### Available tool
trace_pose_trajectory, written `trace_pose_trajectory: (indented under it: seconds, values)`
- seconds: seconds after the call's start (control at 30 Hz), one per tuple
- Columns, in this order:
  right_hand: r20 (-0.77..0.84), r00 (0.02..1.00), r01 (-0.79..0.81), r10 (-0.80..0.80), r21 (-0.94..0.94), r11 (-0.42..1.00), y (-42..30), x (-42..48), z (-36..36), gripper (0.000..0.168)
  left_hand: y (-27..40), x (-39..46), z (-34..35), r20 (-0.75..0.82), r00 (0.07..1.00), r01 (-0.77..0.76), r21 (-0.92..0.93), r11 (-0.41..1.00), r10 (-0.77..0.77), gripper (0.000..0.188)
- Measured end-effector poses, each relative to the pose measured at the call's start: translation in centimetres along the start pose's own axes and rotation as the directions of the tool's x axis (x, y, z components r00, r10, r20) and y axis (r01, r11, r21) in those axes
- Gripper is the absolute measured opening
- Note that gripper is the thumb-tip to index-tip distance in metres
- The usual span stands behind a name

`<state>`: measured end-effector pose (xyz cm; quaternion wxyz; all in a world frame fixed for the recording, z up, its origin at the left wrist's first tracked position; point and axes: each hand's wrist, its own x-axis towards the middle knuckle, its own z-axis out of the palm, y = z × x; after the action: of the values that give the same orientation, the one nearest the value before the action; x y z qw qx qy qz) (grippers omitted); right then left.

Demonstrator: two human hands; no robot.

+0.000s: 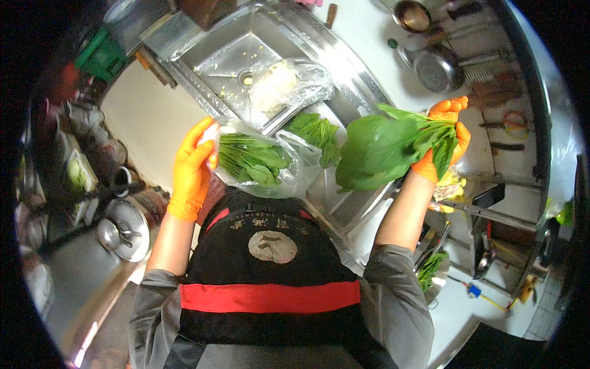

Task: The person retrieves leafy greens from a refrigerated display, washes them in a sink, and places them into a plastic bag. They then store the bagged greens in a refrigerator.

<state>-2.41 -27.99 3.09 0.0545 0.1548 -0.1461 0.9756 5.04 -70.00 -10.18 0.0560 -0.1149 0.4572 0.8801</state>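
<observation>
My left hand (193,168), in an orange glove, grips the gathered end of a clear plastic bag (302,161). Inside that bag lie leafy greens (253,159), their thin stems towards my left hand. Out to the right, my right hand (445,138), also gloved in orange, is closed around the stems of a bunch of broad green leaves (380,150). The big leaves point back towards the bag. Between the two hands, more leafy greens (315,133) rest in the near part of the steel sink (341,203).
Beyond the bag, another plastic bag with pale contents (276,85) lies by the sink drain (246,77). A pale board (152,115) is left of the sink. A lidded metal pot (126,235) stands at lower left. Pans (435,69) hang at upper right; a metal bowl of greens (433,274) sits lower right.
</observation>
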Motion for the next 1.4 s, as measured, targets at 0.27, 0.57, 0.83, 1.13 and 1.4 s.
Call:
trace_pose_trajectory:
  seconds: [0.27, 0.57, 0.83, 1.13, 1.4]
  values:
    - [-0.213, 0.967, 0.029, -0.143, -0.464, 0.885, 4.2, 1.7, 0.6, 0.041, 0.0, 0.6, 0.0, -0.006, 1.0, 0.005, -0.166, 0.986, -0.006, 0.043]
    - [-0.101, 0.995, -0.038, -0.006, -0.425, 0.905, 10.7, 0.0, 1.0, 0.041, 0.9, 1.0, -1.4, 0.029, 0.999, 0.05, -0.197, 0.979, -0.045, 0.041]
    - [0.039, 0.99, 0.12, -0.137, -0.739, 0.663, 13.2, -1.6, 2.7, 0.046, 1.1, 1.5, -2.2, 0.064, 0.997, 0.058, -0.165, 0.985, -0.048, 0.041]
    - [0.055, 0.872, 0.208, -0.487, -0.941, 0.267, 2.7, -2.4, 3.0, 0.045, 1.3, 1.7, -5.1, 0.037, 0.991, 0.136, -0.153, 0.979, -0.132, 0.038]
    - [-0.269, 0.936, -0.218, -0.226, -0.949, 0.227, 1.3, -7.9, -11.1, 0.036, 1.9, 1.0, -5.2, -0.048, 0.991, 0.119, -0.088, 0.989, -0.123, 0.034]
